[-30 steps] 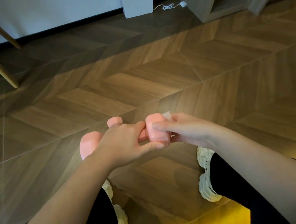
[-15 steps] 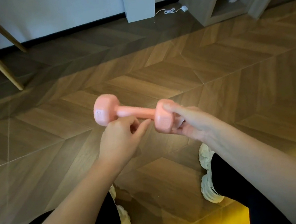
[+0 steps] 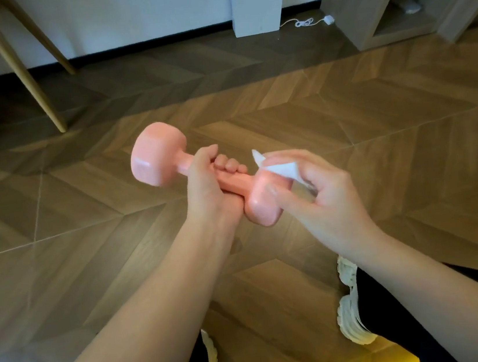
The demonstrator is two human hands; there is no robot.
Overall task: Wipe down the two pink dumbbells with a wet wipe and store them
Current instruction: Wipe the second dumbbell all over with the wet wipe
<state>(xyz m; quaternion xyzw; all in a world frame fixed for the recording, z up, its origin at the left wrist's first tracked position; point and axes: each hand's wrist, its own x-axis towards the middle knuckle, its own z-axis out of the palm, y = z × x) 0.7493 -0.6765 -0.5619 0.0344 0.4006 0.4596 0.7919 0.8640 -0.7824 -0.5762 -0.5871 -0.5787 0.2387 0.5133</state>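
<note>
One pink dumbbell (image 3: 158, 158) is held in the air above the wooden floor, tilted with its far head up and left. My left hand (image 3: 206, 182) grips its handle, fingers curled round it. My right hand (image 3: 315, 192) holds a white wet wipe (image 3: 283, 170) against the near head of the dumbbell, thumb pressed on the pink surface. A second dumbbell is not in view.
A white box (image 3: 256, 8) stands against the far wall with a white cable (image 3: 306, 22) beside it. A wooden shelf unit (image 3: 366, 3) is at the far right, slanted wooden legs (image 3: 24, 72) at the far left. My white shoes (image 3: 350, 312) are below.
The dumbbell came up off the floor and turned so its left head points away. My left hand moved to grip the handle; my right hand shifted onto the near head with the wipe showing.
</note>
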